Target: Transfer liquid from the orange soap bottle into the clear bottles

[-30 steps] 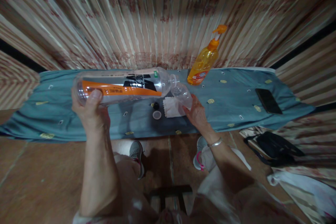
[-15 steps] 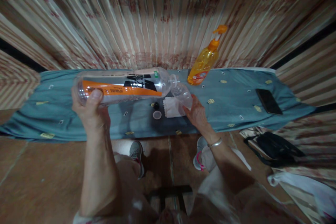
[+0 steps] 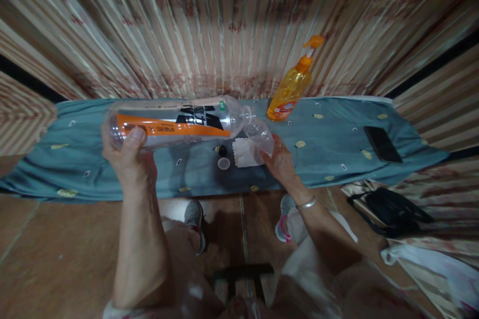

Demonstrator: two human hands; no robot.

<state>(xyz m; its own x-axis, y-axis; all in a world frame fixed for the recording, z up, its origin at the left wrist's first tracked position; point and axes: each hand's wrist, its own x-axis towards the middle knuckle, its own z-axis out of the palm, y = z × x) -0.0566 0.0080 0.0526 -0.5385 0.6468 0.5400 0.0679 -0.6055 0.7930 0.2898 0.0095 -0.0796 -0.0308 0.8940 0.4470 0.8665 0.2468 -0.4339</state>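
Note:
A large clear plastic bottle [image 3: 209, 119] with an orange, black and silver label lies almost level in the air, its bottom end gripped by my left hand [image 3: 130, 152]. Its uncapped neck points right and meets the mouth of a small clear plastic bottle [image 3: 258, 134], which is tilted toward it. The fingers of my right hand [image 3: 280, 162] are closed around the small bottle's lower end. Beneath them on the cloth lie a white scalloped-edge cloth or tissue [image 3: 245, 154], a small black cap [image 3: 222, 150] and a round translucent lid [image 3: 223, 163].
An orange pump bottle [image 3: 290, 92] stands at the back of the blue-green tablecloth [image 3: 329, 152]. A black phone [image 3: 382, 144] rests on the right. Striped curtains [image 3: 224, 25] hang behind. A black bag [image 3: 392, 209] sits at the lower right, and a dark stool [image 3: 243, 273] is below.

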